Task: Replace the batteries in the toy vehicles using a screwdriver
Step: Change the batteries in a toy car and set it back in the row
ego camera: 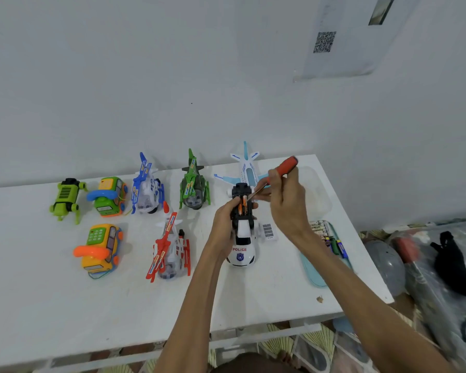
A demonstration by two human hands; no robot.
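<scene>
A white and black police car toy point(242, 246) is tipped up on the white table point(119, 305), its underside toward me and its battery bay open with orange batteries point(242, 205) showing. My left hand point(223, 224) grips the car's left side. My right hand point(287, 203) holds a red-handled screwdriver point(285, 166), whose metal tip points into the battery bay. A small white ribbed battery cover point(268, 230) lies on the table just right of the car.
Other toys stand on the table: a green robot dog point(66, 199), two phone cars point(108, 196) point(100, 249), blue point(147, 185), green point(194, 184) and red point(170, 249) helicopters, a white plane point(246, 164). A light blue tray point(316, 270) with several batteries sits at right. Clutter lies beyond the table's right edge.
</scene>
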